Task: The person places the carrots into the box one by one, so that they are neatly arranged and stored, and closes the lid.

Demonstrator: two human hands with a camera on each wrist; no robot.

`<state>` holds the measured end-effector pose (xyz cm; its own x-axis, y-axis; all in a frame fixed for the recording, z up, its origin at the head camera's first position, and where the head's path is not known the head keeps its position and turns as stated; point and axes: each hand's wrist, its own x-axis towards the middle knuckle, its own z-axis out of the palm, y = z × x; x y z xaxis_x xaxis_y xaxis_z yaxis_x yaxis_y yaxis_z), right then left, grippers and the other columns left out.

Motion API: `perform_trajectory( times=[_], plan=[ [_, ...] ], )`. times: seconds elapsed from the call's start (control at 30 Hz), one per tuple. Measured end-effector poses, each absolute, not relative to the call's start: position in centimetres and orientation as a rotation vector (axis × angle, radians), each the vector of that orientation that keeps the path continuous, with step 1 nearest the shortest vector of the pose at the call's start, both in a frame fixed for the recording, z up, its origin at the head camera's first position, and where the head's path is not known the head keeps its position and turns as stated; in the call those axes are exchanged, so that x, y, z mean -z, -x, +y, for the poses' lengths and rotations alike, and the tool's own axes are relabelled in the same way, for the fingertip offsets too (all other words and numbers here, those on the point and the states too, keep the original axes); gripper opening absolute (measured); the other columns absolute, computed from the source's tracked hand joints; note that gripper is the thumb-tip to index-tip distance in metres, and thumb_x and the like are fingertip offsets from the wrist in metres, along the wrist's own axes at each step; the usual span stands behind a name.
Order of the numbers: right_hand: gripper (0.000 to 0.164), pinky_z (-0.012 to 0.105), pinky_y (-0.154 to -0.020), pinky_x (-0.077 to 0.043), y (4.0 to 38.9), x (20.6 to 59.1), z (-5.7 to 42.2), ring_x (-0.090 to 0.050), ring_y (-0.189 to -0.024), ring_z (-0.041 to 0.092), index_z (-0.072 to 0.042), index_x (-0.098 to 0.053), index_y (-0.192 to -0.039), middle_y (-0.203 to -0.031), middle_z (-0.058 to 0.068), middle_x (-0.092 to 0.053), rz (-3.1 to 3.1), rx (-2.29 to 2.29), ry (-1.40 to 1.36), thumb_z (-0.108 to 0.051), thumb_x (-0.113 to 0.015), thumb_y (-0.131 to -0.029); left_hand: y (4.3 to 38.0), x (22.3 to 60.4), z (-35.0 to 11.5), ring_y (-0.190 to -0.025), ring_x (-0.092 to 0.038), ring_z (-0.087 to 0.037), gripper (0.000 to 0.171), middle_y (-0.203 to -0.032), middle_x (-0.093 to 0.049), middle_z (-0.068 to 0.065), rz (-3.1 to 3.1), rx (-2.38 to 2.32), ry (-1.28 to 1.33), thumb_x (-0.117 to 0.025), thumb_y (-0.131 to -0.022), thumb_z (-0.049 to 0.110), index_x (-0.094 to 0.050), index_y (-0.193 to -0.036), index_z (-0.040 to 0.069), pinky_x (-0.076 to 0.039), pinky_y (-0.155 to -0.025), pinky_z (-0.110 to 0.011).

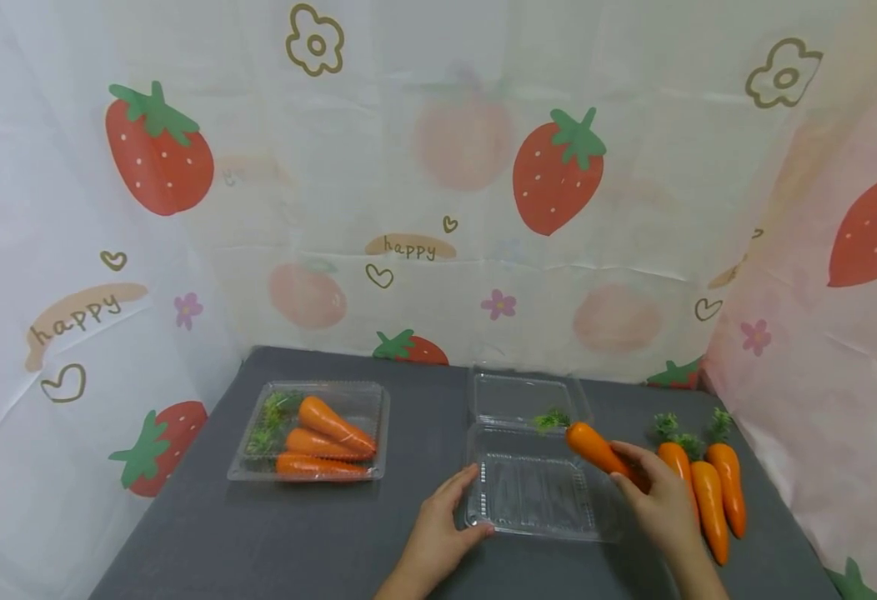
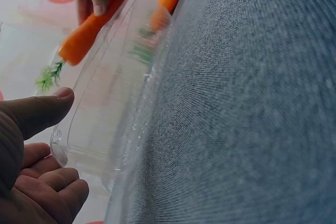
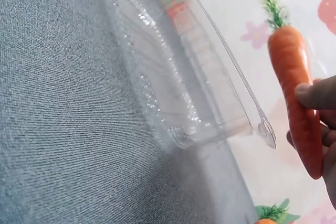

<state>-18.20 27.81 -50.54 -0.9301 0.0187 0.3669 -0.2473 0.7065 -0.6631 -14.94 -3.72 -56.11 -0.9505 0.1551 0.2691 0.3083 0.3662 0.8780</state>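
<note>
Pinching the carrot (image 1: 594, 448), the right hand (image 1: 656, 492) angles its leafy end (image 1: 553, 419) far-left above the clear container's (image 1: 532, 492) right side; the left hand (image 1: 438, 529), loosely spread, flanks the near-left corner.

Glossy plastic container (image 1: 532, 493), smooth carrot (image 3: 295, 72), seemingly matt cloth tabletop (image 1: 311, 542)

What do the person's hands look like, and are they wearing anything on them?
Both are bare human hands, without gloves. On the left hand and the right hand, no rings, cables or markings can be made out. No sleeve or cuff shows before the head view cuts off at its lower edge.
</note>
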Motion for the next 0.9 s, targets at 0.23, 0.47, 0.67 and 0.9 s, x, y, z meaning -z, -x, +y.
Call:
perform_trajectory(
  times=[0.23, 0.47, 0.67, 0.9],
  plan=[
    [0.042, 0.020, -0.081, -0.058, 17.9, 50.7, 27.3, -0.069, -0.105, 0.022, -0.010, -0.069, -0.129, -0.125, 0.009, -0.071, -2.581, -1.141, -0.353, -0.004, -0.078, -0.089, 15.0, 56.1, -3.8, -0.140, -0.051, -0.030, 0.081, -0.151, -0.056, -0.009, -2.478, 1.648, 0.419, -0.091, -0.075, 0.012, -0.054, -0.146, 0.002, -0.045, -0.113, -0.040],
    [0.042, 0.023, -0.084, -0.059, 18.4, 51.3, 27.1, -0.068, -0.109, 0.017, -0.012, -0.068, -0.130, -0.127, 0.006, -0.070, -2.622, -1.204, -0.505, -0.004, -0.077, -0.090, 14.9, 56.1, -3.8, -0.139, -0.051, -0.031, 0.082, -0.151, -0.055, -0.010, -2.474, 1.652, 0.433, -0.091, -0.075, 0.012, -0.053, -0.147, 0.001, -0.047, -0.110, -0.042],
    [0.042, 0.026, -0.085, -0.060, 18.5, 51.7, 26.5, -0.068, -0.107, 0.014, -0.016, -0.070, -0.127, -0.123, 0.003, -0.072, -2.625, -1.224, -0.607, -0.003, -0.079, -0.088, 14.9, 56.0, -3.9, -0.137, -0.053, -0.035, 0.081, -0.150, -0.056, -0.013, -2.448, 1.631, 0.461, -0.091, -0.075, 0.012, -0.053, -0.146, 0.000, -0.049, -0.108, -0.044],
    [0.040, 0.027, -0.085, -0.060, 18.8, 51.7, 26.2, -0.067, -0.106, 0.011, -0.021, -0.071, -0.126, -0.124, 0.001, -0.071, -2.701, -1.295, -0.684, -0.006, -0.078, -0.089, 14.9, 56.0, -3.8, -0.137, -0.053, -0.035, 0.081, -0.150, -0.056, -0.013, -2.439, 1.643, 0.468, -0.091, -0.075, 0.012, -0.054, -0.146, 0.000, -0.049, -0.108, -0.045]
  ],
)
